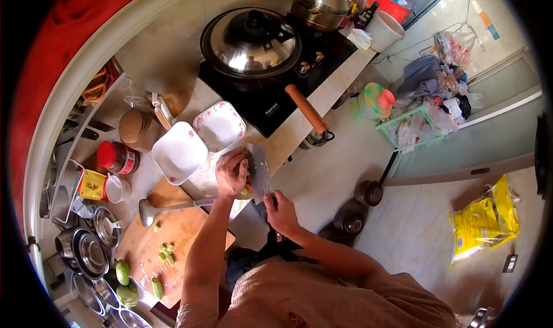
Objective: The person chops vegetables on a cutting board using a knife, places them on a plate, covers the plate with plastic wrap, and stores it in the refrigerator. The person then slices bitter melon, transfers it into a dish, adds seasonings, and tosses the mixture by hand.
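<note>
Counter (279, 150) just beside cleaver (260, 168) in right grip (280, 211)

At ten o'clock, a white dish (220, 126) with pink flowers (rather dainty); at one, an orange-brown pan handle (306, 109); past three, a yellow bag (483, 221).

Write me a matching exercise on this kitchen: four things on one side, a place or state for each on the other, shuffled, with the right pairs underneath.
1. Big domed lid
2. Yellow bag
3. Cut green chunks
4. Two white dishes

A. On the wooden board
B. Empty, side by side
C. Over the pan on the stove
D. At the picture's right side

Pairs: 1-C, 2-D, 3-A, 4-B
</note>
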Available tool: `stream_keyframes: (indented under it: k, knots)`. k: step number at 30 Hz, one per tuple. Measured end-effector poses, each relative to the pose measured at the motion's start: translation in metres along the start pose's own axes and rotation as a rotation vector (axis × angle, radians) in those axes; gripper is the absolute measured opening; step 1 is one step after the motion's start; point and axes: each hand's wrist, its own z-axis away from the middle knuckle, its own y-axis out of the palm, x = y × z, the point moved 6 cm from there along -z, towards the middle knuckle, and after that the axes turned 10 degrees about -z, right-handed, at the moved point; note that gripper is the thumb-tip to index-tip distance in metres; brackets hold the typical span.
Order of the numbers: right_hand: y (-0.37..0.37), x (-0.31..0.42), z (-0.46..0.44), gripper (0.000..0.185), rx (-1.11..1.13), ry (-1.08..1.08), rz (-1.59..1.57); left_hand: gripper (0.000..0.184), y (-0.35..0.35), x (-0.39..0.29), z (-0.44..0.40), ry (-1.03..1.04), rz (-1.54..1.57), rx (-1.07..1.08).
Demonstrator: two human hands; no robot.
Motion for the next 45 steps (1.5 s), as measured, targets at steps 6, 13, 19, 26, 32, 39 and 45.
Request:
stream_keyframes:
  k: [6,13,19,26,32,39,45]
  knots:
    - [-0.018,0.000,-0.001,0.022,0.053,0.082,-0.039,0.023,-0.051,-0.017,0.032,-0.012,-0.219,-0.038]
    - [0.002,0.036,0.025,0.025,0.587,0.141,-0.317,0.039,-0.206,0.000,0.179,-0.347,-0.543,-0.333]
    - [0.093,0.044,0.069,0.030,1.005,-0.091,-0.144,0.088,-0.240,0.056,0.277,-0.627,-0.803,-0.169]
    - [0.123,0.015,0.090,0.035,1.081,0.232,-0.065,0.070,-0.238,0.088,0.207,-0.465,-0.726,-0.078]
    - [0.136,0.017,0.087,0.031,1.133,0.235,-0.027,0.049,-0.228,0.093,0.240,-0.308,-0.511,0.104]
    - [0.161,-0.009,0.080,0.032,1.042,0.145,0.045,0.058,-0.233,0.077,0.278,-0.725,-0.627,-0.382]
    - [0.193,0.040,0.086,0.046,1.188,-0.034,0.230,0.053,-0.216,0.078,0.238,-0.740,-0.594,-0.491]
